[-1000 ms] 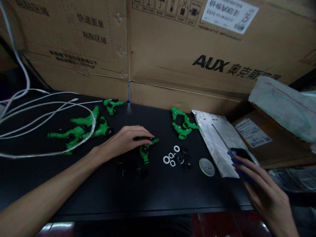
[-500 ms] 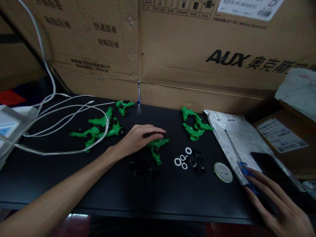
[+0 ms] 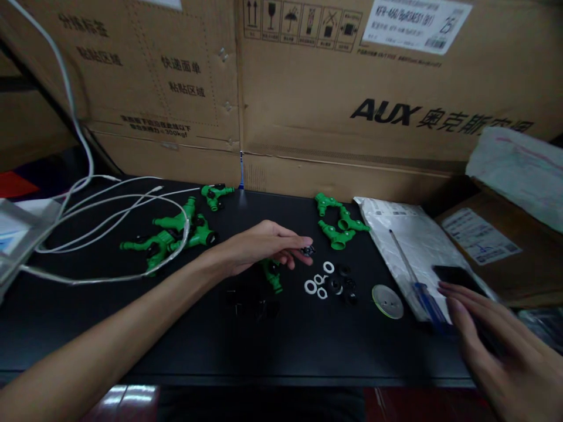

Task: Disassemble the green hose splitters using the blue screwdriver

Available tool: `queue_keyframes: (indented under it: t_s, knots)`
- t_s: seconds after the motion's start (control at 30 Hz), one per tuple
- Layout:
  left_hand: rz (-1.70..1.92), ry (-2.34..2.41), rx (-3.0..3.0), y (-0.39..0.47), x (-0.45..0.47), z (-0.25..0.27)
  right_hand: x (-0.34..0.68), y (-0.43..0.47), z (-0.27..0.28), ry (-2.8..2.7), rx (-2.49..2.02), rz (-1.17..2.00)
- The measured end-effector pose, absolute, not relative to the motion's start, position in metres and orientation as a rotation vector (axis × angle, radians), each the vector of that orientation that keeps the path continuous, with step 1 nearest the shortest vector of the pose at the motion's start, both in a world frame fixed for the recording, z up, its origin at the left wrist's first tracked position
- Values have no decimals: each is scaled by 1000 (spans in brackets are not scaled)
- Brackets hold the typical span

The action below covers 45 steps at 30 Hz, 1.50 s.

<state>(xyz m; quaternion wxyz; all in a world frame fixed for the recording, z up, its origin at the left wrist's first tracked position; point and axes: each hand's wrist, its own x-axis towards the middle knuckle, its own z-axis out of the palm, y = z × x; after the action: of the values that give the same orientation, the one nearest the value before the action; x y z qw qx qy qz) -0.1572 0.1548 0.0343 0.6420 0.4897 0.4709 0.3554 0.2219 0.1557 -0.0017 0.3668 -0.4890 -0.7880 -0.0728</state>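
My left hand pinches a small black part between thumb and fingers; its exact kind is unclear. Partly hidden below that hand lies a green Y-shaped hose connector. White ring washers and several black rings lie to its right. My right hand is at the right, fingers stretched and somewhat blurred, with nothing visible in it. Just left of its fingertips a screwdriver with a blue handle rests partly on a white plastic mailer.
More green connectors lie at the back right, others at left under a looped white cable. A round disc is near the screwdriver. Dark small parts lie in front. A phone and cartons stand right.
My left hand has lifted the small black part off the green connector and moved right. My right hand has let go of the screwdriver and drawn away rightward. The view has shifted slightly.
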Motion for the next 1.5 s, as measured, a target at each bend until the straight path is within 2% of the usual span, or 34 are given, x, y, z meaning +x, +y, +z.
queue_keyframes:
  t_s: [0.17,0.33,0.6,0.77,0.9,1.37,1.5]
  knots:
    - [716,1029,1075,161,-135,31,136,146,17,-2156,-901,346]
    - [744,1021,1072,151,-136,26,78,151,2,-2115,-623,532]
    - [754,1064,1115,137,-151,27,60,159,4,-2035,-678,769]
    - [780,1044,1226,132,-166,25,53,165,5,-1866,-852,1078]
    - [934,1165,1283,129,-172,20,51,166,1,-1693,-923,1310]
    - [894,936,1261,127,-172,4,51,162,2,-1764,-743,1410]
    - [845,935,1283,125,-170,7,49,160,7,-1809,-722,1347]
